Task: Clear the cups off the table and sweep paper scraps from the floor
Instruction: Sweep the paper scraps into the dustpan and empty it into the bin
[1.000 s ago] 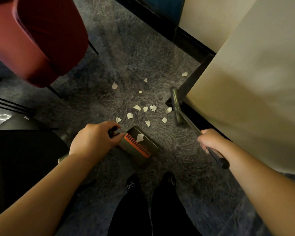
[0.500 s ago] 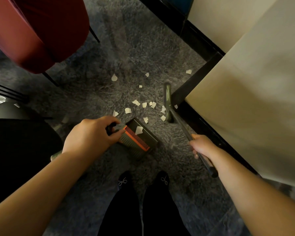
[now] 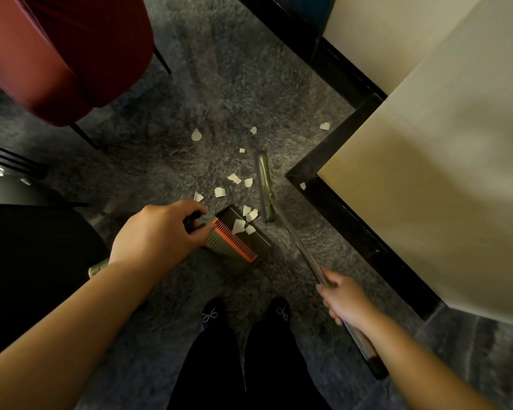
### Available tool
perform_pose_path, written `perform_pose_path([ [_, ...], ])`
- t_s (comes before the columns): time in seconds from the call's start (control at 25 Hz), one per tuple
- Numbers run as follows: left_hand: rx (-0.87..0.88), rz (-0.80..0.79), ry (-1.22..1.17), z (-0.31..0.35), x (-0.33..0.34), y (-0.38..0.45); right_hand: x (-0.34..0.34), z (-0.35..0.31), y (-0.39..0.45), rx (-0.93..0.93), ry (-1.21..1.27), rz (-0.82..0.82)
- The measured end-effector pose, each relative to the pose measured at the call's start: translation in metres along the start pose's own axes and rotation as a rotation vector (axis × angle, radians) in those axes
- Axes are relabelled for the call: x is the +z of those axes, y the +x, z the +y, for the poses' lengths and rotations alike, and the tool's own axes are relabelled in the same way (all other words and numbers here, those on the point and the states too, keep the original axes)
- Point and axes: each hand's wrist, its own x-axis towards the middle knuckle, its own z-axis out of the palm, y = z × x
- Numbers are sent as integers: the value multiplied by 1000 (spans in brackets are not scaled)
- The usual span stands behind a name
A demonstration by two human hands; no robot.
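Note:
Several white paper scraps (image 3: 219, 192) lie scattered on the grey shaggy carpet (image 3: 219, 84). A dark dustpan (image 3: 243, 241) with an orange comb strip sits on the carpet with a few scraps in its mouth. My left hand (image 3: 157, 235) grips the dustpan's handle. My right hand (image 3: 344, 300) grips the long handle of a broom. The broom's narrow head (image 3: 264, 184) rests on the carpet right beside the dustpan's open edge, with scraps to its left. No cups are in view.
A cream table (image 3: 427, 187) with a black frame fills the right side; its leg stands just right of the broom head. A red chair (image 3: 57, 51) is at the upper left, dark furniture at the left edge. My two feet (image 3: 246, 315) are below the dustpan.
The broom head has swept left toward the dustpan, pushing more scraps into its mouth. My right hand moved down and closer to me. The left hand kept the dustpan in place.

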Motion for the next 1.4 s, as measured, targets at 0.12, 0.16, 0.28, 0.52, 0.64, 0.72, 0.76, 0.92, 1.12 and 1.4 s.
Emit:
perform_pose_path([
  [0.12,-2,5,-11,-1,1,-1,-11,-28,30,-43,-34,62],
  [0.16,-3,9,-14,-2,1,0,-11,-38,43,-54,-55,76],
  [0.28,7,24,-13,-5,3,2,-1,-54,73,-61,-58,65],
  [0.52,33,50,-26,-14,4,2,43,-23,48,51,83,-43],
  [0.64,64,45,-29,-17,5,0,52,-4,11,77,140,-60],
  [0.72,67,42,-31,-18,5,-1,51,-1,-6,81,206,-63],
  [0.76,63,41,-32,-18,4,-2,48,-4,-10,77,230,-61],
  [0.92,52,23,-45,-20,5,-7,34,-31,13,23,145,35],
  [1.12,47,-4,-34,-25,7,-19,46,-45,40,109,80,51],
  [1.4,52,-82,-63,-43,1,-34,86,-5,-26,58,102,4],
])
